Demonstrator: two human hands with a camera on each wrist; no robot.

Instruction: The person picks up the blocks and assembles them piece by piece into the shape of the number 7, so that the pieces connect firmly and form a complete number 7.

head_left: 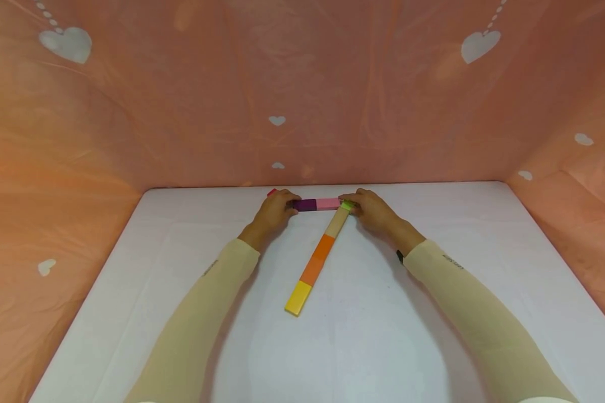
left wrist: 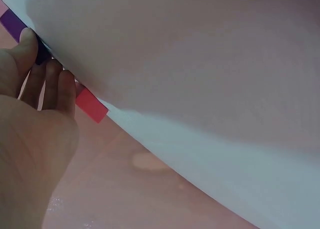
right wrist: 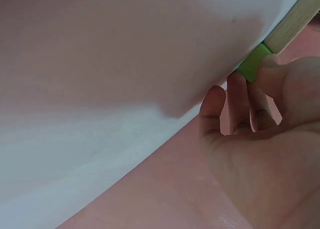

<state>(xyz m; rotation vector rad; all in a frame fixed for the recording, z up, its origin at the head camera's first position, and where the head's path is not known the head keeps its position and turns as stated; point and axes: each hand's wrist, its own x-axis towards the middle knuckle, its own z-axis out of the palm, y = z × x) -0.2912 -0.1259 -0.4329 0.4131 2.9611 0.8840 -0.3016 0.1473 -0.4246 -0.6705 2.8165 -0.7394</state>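
Near the back of the table, my left hand pinches the dark end of a purple block between thumb and fingers. A pink block continues the row rightward from it. At the row's right end my right hand holds a green block between thumb and fingers. From the green block a slanting line runs toward the front left: a plain wooden block, an orange stretch and a yellow block. Beyond my left hand lies a red block, mostly hidden in the head view.
The blocks lie on a white-covered table. An orange-pink curtain with pale hearts hangs behind the table's back edge and along both sides.
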